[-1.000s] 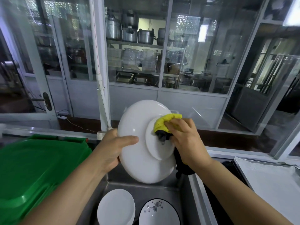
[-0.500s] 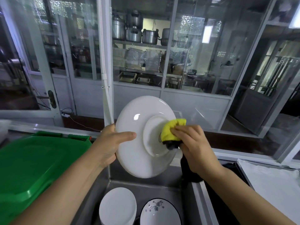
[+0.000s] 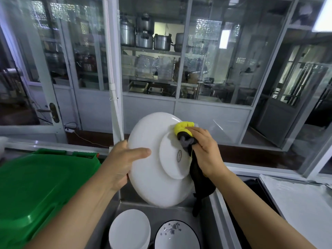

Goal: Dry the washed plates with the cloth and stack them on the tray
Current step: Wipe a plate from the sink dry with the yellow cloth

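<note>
Hands hold 1 big white plate (image 3: 154,177) up over a steel sink (image 3: 206,223). The plate is tilted, and its back faces the camera, so the round foot ring shows with a small mark in the middle. The left hand (image 3: 124,162) grips the left rim, with the thumb flat across the back and the fingers hidden behind. The right hand (image 3: 204,150) is closed around a cloth (image 3: 184,129) that is yellow on top and dark below. The yellow part presses on the top right edge of the plate. The dark part hangs down past the plate toward the sink.

Down in the sink are more dishes. 1 stack of plain white plates (image 3: 129,229) leans on the left. 1 plate with a dark rim and a small flower picture (image 3: 177,234) sits just beside it on the right.

A big green plastic lid (image 3: 36,191) lies to the left of the sink. A flat metal tray (image 3: 301,198) sits to the right of the sink, and the part that shows has no plates on it.

Behind a glass wall (image 3: 215,69), shelves hold shiny metal pots (image 3: 143,35) on top, clear tubs in the middle, and flat pans below.
</note>
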The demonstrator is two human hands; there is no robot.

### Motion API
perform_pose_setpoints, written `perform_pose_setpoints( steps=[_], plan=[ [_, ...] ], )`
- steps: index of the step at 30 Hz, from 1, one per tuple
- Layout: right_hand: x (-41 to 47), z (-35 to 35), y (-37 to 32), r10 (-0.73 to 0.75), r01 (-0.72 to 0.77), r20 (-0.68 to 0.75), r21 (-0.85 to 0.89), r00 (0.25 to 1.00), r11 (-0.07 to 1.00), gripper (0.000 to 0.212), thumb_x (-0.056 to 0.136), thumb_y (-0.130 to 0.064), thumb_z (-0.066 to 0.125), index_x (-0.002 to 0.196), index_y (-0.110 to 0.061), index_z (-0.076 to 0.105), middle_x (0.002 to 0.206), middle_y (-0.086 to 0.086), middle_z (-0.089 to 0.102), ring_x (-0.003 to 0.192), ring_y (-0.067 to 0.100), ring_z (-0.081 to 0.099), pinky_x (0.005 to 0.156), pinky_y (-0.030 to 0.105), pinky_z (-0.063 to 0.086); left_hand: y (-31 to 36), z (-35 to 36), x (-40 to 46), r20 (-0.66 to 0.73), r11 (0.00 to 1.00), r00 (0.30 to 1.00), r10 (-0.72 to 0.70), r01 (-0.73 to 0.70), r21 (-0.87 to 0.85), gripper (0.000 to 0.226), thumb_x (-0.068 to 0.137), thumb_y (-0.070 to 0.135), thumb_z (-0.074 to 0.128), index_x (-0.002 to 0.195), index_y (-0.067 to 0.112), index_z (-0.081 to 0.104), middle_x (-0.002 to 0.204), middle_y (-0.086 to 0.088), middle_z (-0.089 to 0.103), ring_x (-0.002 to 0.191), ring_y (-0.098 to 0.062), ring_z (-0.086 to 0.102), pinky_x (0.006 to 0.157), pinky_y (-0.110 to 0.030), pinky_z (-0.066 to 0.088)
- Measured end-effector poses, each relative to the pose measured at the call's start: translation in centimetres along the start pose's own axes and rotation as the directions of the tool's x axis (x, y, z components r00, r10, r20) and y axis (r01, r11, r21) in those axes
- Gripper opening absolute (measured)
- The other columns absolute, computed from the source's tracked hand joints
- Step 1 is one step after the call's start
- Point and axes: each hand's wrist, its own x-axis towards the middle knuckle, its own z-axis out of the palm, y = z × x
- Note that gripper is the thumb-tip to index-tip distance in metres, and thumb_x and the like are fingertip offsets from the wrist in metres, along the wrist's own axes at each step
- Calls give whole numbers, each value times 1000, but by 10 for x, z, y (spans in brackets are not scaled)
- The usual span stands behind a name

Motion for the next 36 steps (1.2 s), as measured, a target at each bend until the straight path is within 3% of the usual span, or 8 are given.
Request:
perform_pose_setpoints(
  steps=[3, 6, 11, 15, 20, 27, 31, 36],
  plan=[
    [-17, 4, 10, 151, -147, -53, 65, 987, 987, 45, 76, 14, 43, 110, -4, 67, 104, -20, 54, 101, 17, 50, 89, 0, 29, 3, -5, 2, -82, 997, 996, 27, -32, -68, 44, 54, 8, 73, 97, 8, 68, 90, -11, 75, 80, -27, 72, 58, -37, 57],
    [-43, 17, 13, 151, -146, -99, 56, 984, 988, 46, 72, 13, 43, 110, 3, 65, 110, -7, 55, 105, 20, 50, 96, 4, 30, 2, -8, 8, -172, 991, 984, 42, -63, -114, 50, 49, 8, 79, 98, 10, 68, 88, -10, 74, 79, -27, 71, 59, -37, 56],
    [-76, 51, 0, -115, 111, -117, -40, 986, 993, 56, 67, 19, 46, 117, -3, 60, 123, 2, 52, 109, 22, 46, 102, 22, 35, -7, 5, 16, -268, 967, 960, 86, -145, -209, 24, 72, -2, 66, 94, 7, 67, 78, -8, 74, 70, -22, 72, 55, -34, 57],
    [-76, 68, -22, -268, 264, -96, -55, 959, 963, 49, 84, 1, 42, 129, -13, 55, 133, 0, 47, 120, 22, 42, 100, 40, 38, -18, 17, 17, -299, 961, 951, 79, -152, -230, 31, 76, 8, 69, 107, 3, 66, 93, -17, 73, 82, -31, 70, 65, -39, 57],
    [-44, 65, -46, -323, 302, -75, -210, 943, 930, 49, 78, -10, 45, 124, -9, 62, 131, 4, 55, 126, 24, 43, 98, 44, 38, -21, 25, 10, -270, 945, 959, 85, -163, -282, 47, 70, 26, 73, 109, 0, 66, 96, -17, 73, 85, -28, 71, 64, -30, 57],
    [-55, 69, -42, -475, 457, 9, -293, 880, 840, 46, 91, -32, 46, 131, -11, 57, 143, 5, 48, 140, 24, 32, 111, 47, 28, -16, 21, 8, -267, 930, 964, -6, -93, -356, 22, 84, 23, 69, 95, 4, 69, 81, -14, 73, 69, -26, 71, 56, -31, 55],
    [-66, 65, -9, -581, 550, 27, -356, 814, 755, 45, 88, -18, 55, 134, -16, 52, 143, 5, 48, 138, 24, 36, 109, 49, 30, -13, 20, 12, -303, 917, 950, -75, -53, -395, 33, 87, 22, 63, 114, 3, 64, 92, -15, 74, 75, -26, 72, 55, -33, 57],
    [-73, 52, 30, -334, 306, -202, -159, 921, 939, 40, 91, -12, 53, 130, -14, 47, 140, 5, 39, 137, 28, 32, 108, 58, 29, -10, 6, 15, -233, 913, 971, -44, -56, -405, 58, 72, 26, 65, 128, 10, 57, 114, -10, 70, 98, -22, 69, 65, -33, 58]
  ],
)
